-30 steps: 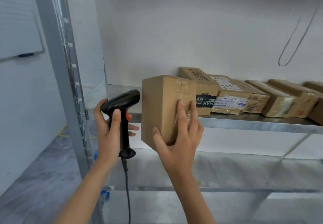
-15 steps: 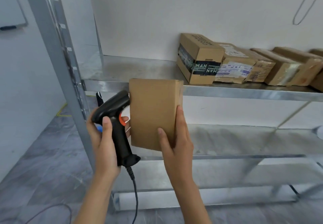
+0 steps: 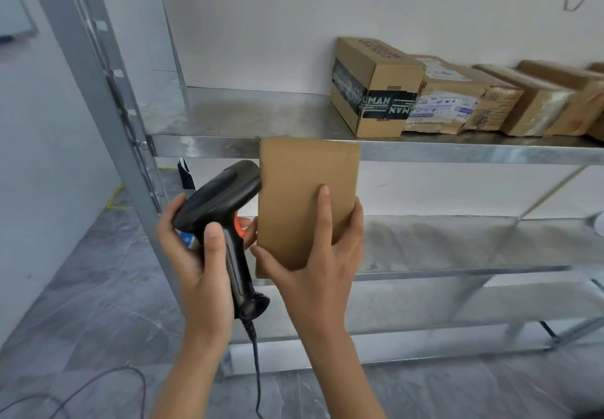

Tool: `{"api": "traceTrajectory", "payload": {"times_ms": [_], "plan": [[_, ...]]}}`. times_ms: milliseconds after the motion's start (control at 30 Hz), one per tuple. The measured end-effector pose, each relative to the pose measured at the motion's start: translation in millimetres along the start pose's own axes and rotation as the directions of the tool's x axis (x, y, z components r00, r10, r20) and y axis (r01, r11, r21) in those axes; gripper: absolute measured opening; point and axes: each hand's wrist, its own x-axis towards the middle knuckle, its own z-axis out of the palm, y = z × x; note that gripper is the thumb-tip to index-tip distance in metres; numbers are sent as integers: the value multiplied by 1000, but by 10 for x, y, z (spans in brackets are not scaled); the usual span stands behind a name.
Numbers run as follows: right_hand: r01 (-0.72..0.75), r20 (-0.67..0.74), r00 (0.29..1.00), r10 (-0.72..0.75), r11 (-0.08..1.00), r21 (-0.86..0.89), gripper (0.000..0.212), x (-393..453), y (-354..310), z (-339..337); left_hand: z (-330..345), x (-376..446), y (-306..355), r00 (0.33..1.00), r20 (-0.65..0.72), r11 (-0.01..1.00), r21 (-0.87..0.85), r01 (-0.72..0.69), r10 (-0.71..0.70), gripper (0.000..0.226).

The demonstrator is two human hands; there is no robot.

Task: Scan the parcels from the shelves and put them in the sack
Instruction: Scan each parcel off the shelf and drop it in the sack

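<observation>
Head view of a parcel being presented to a scanner in front of a metal shelf unit. The right hand has its grip closed on a plain brown parcel, thumb against the lower left edge and fingers spread flat over the near face; the parcel stands upright, clear of the shelves, its top edge level with the front lip of the upper shelf. The left hand has its grip clenched around the handle of a black barcode scanner, thumb laid along the handle. The scanner head points right and sits just beside the parcel's left edge; whether they touch cannot be told. An orange trigger shows below the head, and a dark cable hangs from the handle base.

On the upper shelf, a row of further parcels lies side by side, right of centre. The leftmost is a box banded with black printed tape. The lower shelf lies behind the hands. A grey upright post stands at left, over a grey marbled floor.
</observation>
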Motion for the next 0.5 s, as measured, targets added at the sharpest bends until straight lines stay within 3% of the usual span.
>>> {"api": "traceTrajectory", "payload": {"times_ms": [200, 333, 500], "plan": [[-95, -11, 995, 96, 992, 84, 109, -37, 93, -26, 56, -56, 4, 997, 80, 1000, 3, -12, 12, 44], [-249, 146, 966, 214, 920, 303, 109, -105, 214, -90, 47, -43, -102, 996, 46, 996, -30, 83, -81, 39], [-331, 269, 934, 234, 851, 407, 100, -203, 259, -145, 7, -18, -224, 975, -12, 975, -7, 221, -221, 32]]}}
